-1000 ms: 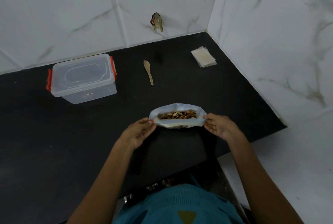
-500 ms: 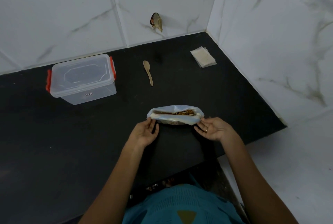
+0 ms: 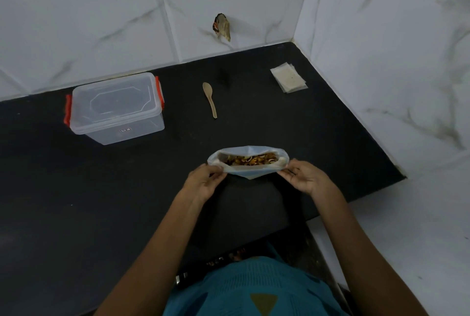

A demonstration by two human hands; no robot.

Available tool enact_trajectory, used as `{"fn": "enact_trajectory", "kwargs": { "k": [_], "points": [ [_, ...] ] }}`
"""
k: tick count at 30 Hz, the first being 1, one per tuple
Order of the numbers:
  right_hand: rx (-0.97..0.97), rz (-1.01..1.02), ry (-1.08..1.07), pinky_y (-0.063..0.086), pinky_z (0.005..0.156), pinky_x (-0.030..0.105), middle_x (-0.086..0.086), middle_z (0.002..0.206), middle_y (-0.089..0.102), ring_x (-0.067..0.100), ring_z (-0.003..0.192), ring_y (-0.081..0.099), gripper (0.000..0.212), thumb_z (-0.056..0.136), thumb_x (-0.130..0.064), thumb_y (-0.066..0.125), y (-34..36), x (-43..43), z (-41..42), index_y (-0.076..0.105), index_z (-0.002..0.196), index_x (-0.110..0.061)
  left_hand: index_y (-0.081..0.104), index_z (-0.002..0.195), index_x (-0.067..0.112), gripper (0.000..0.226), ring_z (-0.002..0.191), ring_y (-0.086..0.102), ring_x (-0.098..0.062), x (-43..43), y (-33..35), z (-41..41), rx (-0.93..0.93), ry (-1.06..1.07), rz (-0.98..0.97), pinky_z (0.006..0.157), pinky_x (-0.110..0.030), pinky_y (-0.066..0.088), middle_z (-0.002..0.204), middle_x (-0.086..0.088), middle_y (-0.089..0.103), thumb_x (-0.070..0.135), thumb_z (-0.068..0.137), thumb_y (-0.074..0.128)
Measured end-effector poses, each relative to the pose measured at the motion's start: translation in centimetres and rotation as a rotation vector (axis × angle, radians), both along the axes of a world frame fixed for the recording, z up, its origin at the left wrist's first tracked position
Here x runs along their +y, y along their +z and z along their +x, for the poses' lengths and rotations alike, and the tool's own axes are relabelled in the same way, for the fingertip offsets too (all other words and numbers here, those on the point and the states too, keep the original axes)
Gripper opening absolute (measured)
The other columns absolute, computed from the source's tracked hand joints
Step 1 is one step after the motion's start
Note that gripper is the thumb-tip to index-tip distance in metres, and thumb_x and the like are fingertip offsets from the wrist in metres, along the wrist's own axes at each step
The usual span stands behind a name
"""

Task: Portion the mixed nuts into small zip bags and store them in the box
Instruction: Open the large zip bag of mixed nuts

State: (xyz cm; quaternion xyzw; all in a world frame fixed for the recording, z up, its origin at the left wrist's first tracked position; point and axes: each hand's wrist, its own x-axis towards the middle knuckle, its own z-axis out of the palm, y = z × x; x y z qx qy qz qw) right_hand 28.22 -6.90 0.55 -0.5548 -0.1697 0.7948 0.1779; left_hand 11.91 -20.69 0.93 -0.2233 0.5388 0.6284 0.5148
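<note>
Left hand pinches left end of nut bag mouth, right hand pinches right end. My fingers curl on plastic and spread mouth wide.

Bag sits at frame centre, seemingly resting on counter, mixed nuts visible inside.

Step, as I judge it: opening supply bag, portioning not yet begun.

- Spoon: above bag, upper centre.
- Small zip bags: stacked upper right.
- Box: lid on, upper left.

Next move calls for 1 hand freed for spoon or a small bag, other steadying mouth.
</note>
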Motion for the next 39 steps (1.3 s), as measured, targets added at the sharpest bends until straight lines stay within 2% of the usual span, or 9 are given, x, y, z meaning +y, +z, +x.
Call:
{"fn": "enact_trajectory", "kwargs": {
  "k": [2,8,11,14,19,24,30,34,39],
  "points": [
    [0.02,-0.038,-0.028,0.039,0.096,0.045,0.023,0.135,0.044,0.03,0.114,0.052,0.056,0.087,0.016,0.036,-0.1,0.1,0.1,0.031,0.138,-0.004,0.049,0.118,0.0,0.037,0.121,0.049,-0.033,-0.3,-0.2,0.1,-0.015,0.013,0.048,0.101,-0.041,0.042,0.131,-0.021,0.047,-0.017,0.086,0.042],
    [0.091,-0.134,-0.124,0.036,0.101,0.046,0.021,0.129,0.046,0.03,0.125,0.045,0.03,0.089,0.016,0.03,-1.0,-0.1,-0.1,0.043,0.087,-0.011,0.044,0.127,0.005,0.043,0.119,0.049,-0.032,-0.5,-0.7,0.7,-0.134,0.212,0.185,0.086,-0.039,0.049,0.13,-0.022,0.045,-0.013,0.088,0.038],
    [0.133,-0.107,-0.19,0.045,0.085,0.04,0.019,0.107,0.051,0.027,0.109,0.053,0.031,0.086,0.016,0.027,-1.3,-0.8,-0.4,0.046,0.087,-0.009,0.052,0.101,0.005,0.03,0.11,0.053,-0.03,-0.3,-0.7,1.6,-0.16,0.251,0.226,0.066,-0.038,0.049,0.116,-0.02,0.051,-0.012,0.088,0.03],
    [0.09,0.036,-0.104,0.049,0.076,0.032,0.015,0.095,0.055,0.024,0.087,0.056,0.023,0.083,0.008,0.034,-1.1,-1.4,-0.5,0.052,0.089,-0.005,0.051,0.096,0.004,0.024,0.092,0.056,-0.027,-0.2,-0.7,1.9,-0.118,0.301,0.254,0.069,-0.037,0.05,0.106,-0.016,0.053,-0.007,0.085,0.032],
    [-0.373,0.649,0.47,0.053,0.079,0.032,0.009,0.101,0.061,0.019,0.094,0.061,0.018,0.088,-0.016,0.056,-1.2,-1.6,-0.1,0.06,0.105,-0.008,0.034,0.113,0.013,0.033,0.102,0.055,-0.023,-0.8,-2.0,1.2,0.42,-0.205,-0.084,0.092,-0.04,0.05,0.108,-0.01,0.049,0.011,0.089,0.055],
    [-0.764,1.126,0.686,0.037,0.077,0.023,0.006,0.12,0.042,0.009,0.094,0.046,0.033,0.091,-0.026,0.055,-1.7,-1.4,0.2,0.058,0.118,-0.008,0.039,0.112,0.017,0.026,0.099,0.055,-0.018,-1.5,-2.7,0.6,0.857,-0.434,-0.227,0.084,-0.034,0.051,0.118,-0.009,0.048,0.022,0.091,0.054],
    [-0.557,1.002,0.664,0.043,0.078,0.019,0.005,0.11,0.058,0.011,0.095,0.054,0.041,0.088,-0.019,0.06,-1.4,-0.5,0.0,0.051,0.128,-0.011,0.047,0.13,0.008,0.046,0.119,0.045,-0.026,-0.6,-2.4,-1.0,1.27,-0.723,-0.362,0.1,-0.036,0.042,0.134,-0.012,0.037,0.017,0.087,0.06],
    [-0.421,0.84,0.583,0.05,0.084,0.028,0.006,0.105,0.066,0.014,0.095,0.061,0.023,0.086,-0.021,0.063,-1.4,0.5,0.1,0.065,0.106,-0.01,0.058,0.118,0.008,0.029,0.108,0.055,-0.021,0.3,-1.5,-1.9,1.419,-0.887,-0.299,0.092,-0.034,0.049,0.123,-0.011,0.051,0.011,0.089,0.056],
    [-0.32,0.706,0.567,0.045,0.067,0.017,0.001,0.093,0.063,0.007,0.082,0.058,0.011,0.087,-0.014,0.062,-0.9,1.5,0.2,0.062,0.098,-0.011,0.062,0.113,0.01,0.024,0.101,0.059,-0.02,0.1,-1.3,-2.8,1.5,-0.954,-0.305,0.086,-0.036,0.051,0.115,-0.009,0.058,0.011,0.092,0.051]
  ]
}}
